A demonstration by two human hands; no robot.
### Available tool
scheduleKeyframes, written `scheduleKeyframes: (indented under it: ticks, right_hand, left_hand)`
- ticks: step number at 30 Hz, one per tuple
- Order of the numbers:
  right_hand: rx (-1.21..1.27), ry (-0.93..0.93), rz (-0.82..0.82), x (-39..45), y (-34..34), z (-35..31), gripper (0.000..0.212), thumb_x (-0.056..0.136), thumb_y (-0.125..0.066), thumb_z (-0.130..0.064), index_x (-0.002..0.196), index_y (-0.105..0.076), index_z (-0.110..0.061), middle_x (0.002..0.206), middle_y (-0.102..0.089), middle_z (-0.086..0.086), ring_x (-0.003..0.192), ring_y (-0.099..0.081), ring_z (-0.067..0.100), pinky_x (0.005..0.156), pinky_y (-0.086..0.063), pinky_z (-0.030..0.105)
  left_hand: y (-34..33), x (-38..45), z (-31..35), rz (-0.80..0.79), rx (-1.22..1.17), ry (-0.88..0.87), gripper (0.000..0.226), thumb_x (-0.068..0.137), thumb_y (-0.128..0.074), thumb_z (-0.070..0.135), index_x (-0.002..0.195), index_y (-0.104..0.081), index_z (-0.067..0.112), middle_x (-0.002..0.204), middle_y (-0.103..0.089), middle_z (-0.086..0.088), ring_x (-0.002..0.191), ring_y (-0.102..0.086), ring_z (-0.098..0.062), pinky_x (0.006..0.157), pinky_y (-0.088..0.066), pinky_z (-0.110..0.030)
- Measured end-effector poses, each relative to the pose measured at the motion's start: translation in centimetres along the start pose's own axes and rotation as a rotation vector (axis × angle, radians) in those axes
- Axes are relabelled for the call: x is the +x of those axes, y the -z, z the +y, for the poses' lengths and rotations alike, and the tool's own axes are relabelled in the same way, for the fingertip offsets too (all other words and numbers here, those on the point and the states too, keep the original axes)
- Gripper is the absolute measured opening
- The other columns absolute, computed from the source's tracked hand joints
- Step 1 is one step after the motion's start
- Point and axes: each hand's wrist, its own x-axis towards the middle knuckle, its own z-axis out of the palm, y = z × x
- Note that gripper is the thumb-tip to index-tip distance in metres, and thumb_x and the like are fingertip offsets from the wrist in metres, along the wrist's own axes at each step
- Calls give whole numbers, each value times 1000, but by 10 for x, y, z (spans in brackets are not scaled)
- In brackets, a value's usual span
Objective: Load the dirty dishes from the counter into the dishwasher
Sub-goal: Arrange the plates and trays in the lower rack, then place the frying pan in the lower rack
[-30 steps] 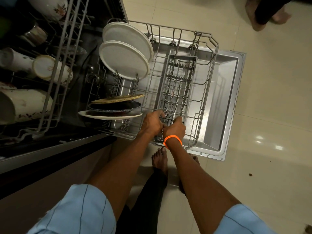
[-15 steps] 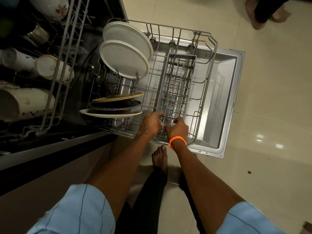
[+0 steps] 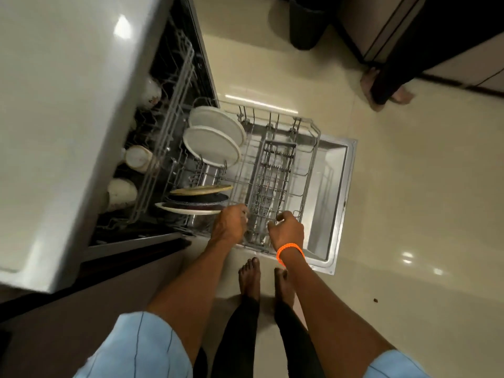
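Both hands have drawn apart at the cutlery basket: left hand curled, contents unclear; right hand loosely open, empty. Plates stand left of it. Cutlery could snag the wires.

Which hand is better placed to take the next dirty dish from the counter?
Probably the left hand: the counter lies on that side, above the dishwasher. The right hand is at the cutlery basket, farther from it. Both look empty.

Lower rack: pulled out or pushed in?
Pulled out. The lower rack sits over the open door, plates exposed, both hands at its near edge.
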Motion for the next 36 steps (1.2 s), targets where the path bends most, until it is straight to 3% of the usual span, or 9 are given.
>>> scheduleKeyframes:
  ticks: [2, 5, 8, 11, 14, 22, 28, 31, 36]
  right_hand:
    - [-1, 32, 8, -14, 19, -25, 17, 83, -70, -22, 97, -64, -14, 86, -71, 12, 81, -65, 31, 71, -51, 30]
    - [28, 126, 7, -42, 50, -67, 13, 84, -69, -20, 93, -62, -15, 78, -69, 10, 74, -65, 30, 67, -52, 32]
    - [24, 221, 17, -70, 79, -106, 10, 86, -69, -19, 93, -63, -14, 79, -69, 7, 72, -62, 25, 66, -49, 30]
    - [12, 314, 14, -105, 111, -146, 8, 86, -67, -19, 90, -61, -16, 73, -67, 6, 71, -64, 27, 62, -48, 30]
    - [-6, 410, 40, -139, 139, -181, 10, 86, -67, -23, 86, -58, -18, 71, -65, 4, 71, -62, 28, 59, -42, 29]
    - [-95, 644, -12, -237, 180, -251, 5, 89, -61, -20, 88, -59, -16, 69, -54, -1, 74, -58, 27, 60, -33, 28]
    - [-198, 885, -162, -315, 147, -289, 8, 90, -63, -23, 90, -60, -16, 92, -71, 11, 91, -65, 33, 67, -39, 30]
    - [-254, 993, -238, -360, 112, -297, 8, 88, -63, -24, 91, -61, -17, 93, -71, 9, 93, -64, 33, 72, -45, 32]
    - [-275, 1146, -364, -449, 38, -292, 12, 84, -66, -25, 82, -63, -14, 81, -71, 8, 85, -66, 34, 70, -50, 34]
  left_hand:
    - [23, -15, 18, 24, -19, -5, 17, 96, -55, 8, 97, -72, 12, 83, -69, 1, 74, -67, -15, 58, -51, -22]
    - [64, -49, 40, 54, -63, -52, 14, 94, -58, 8, 97, -71, 11, 86, -69, 2, 78, -64, -17, 59, -43, -14]
    - [98, -81, 58, 110, -91, -40, 17, 92, -57, 17, 98, -72, 14, 92, -73, -6, 86, -68, -25, 75, -56, -32]
    - [140, -122, 81, 180, -83, -29, 23, 89, -53, 21, 98, -73, 13, 96, -75, -10, 93, -70, -31, 79, -58, -39]
    - [174, -161, 97, 258, -124, -43, 25, 90, -56, 26, 106, -74, 17, 103, -76, -7, 99, -70, -27, 85, -58, -37]
    - [259, -266, 110, 516, -293, -50, 21, 83, -56, 24, 91, -76, 19, 93, -76, 5, 86, -69, -15, 77, -56, -33]
    - [299, -344, 54, 723, -371, 103, 25, 84, -57, 22, 100, -77, 20, 97, -77, 3, 92, -69, -15, 77, -53, -25]
    - [308, -387, 7, 807, -402, 201, 28, 84, -55, 25, 102, -77, 23, 98, -77, 6, 93, -70, -13, 81, -55, -26]
    - [309, -463, -83, 919, -442, 383, 20, 80, -54, 22, 85, -74, 24, 83, -75, 5, 83, -69, -17, 69, -49, -27]
